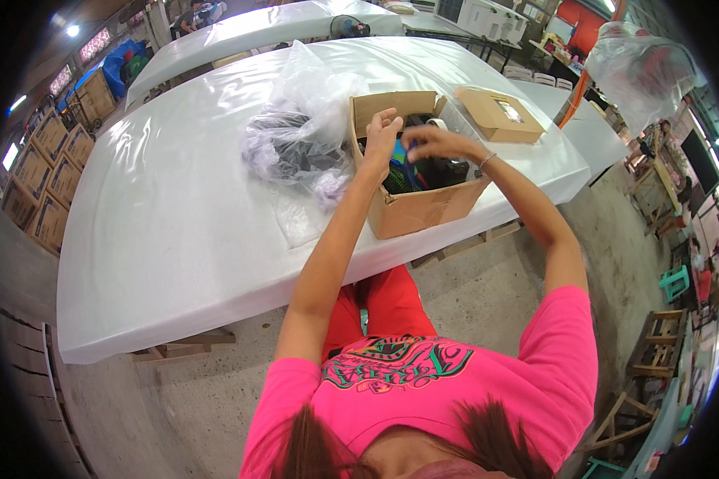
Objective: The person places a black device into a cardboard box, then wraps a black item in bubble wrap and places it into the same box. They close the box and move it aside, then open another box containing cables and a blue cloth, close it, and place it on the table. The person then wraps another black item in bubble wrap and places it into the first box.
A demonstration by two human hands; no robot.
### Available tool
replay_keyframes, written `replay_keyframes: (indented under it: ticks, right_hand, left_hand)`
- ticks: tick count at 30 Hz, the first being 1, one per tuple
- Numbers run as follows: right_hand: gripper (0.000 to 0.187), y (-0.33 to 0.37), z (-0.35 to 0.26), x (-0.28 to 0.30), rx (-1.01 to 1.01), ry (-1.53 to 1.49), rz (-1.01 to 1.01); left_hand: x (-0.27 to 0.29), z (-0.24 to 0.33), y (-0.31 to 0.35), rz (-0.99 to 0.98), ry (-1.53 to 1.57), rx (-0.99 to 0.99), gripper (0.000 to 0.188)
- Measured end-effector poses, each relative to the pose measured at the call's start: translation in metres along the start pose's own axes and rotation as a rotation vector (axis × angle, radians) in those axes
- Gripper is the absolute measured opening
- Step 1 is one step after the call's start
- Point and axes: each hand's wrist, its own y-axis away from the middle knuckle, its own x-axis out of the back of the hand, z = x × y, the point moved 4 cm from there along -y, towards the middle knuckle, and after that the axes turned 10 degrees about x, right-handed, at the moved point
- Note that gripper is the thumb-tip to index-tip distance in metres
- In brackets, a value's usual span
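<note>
An open cardboard box stands near the front edge of the covered table, with dark items and a blue-and-green thing inside. My left hand is raised over the box's left side, fingers stretched and a little apart, with nothing seen in them. From the right, my right hand reaches over the opening, its fingers bent down above the contents. Whether those fingers grip anything is unclear. A black item fills the box's right part. Left of the box lies a clear plastic bag with dark contents.
A flat brown box lies right of the open one. White sheeting covers the table. Stacked cartons stand at the left, and a plastic-wrapped bundle hangs at upper right. A fan stands behind.
</note>
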Motion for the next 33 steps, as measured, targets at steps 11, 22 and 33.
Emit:
replay_keyframes:
  ticks: [11, 22, 33]
  right_hand:
    - [0.025, 0.011, -0.127, 0.056, 0.105, 0.017, 0.764]
    - [0.030, 0.036, -0.132, 0.019, 0.162, -0.552, 0.741]
    - [0.035, 0.019, -0.097, -0.018, 0.092, -1.003, 0.660]
  left_hand:
    - [-0.008, 0.058, 0.055, -0.004, 0.264, -0.468, 0.034]
    - [0.002, 0.066, 0.095, -0.305, 0.424, -0.263, 0.029]
    - [0.009, 0.044, 0.098, -0.349, 0.580, -0.129, 0.025]
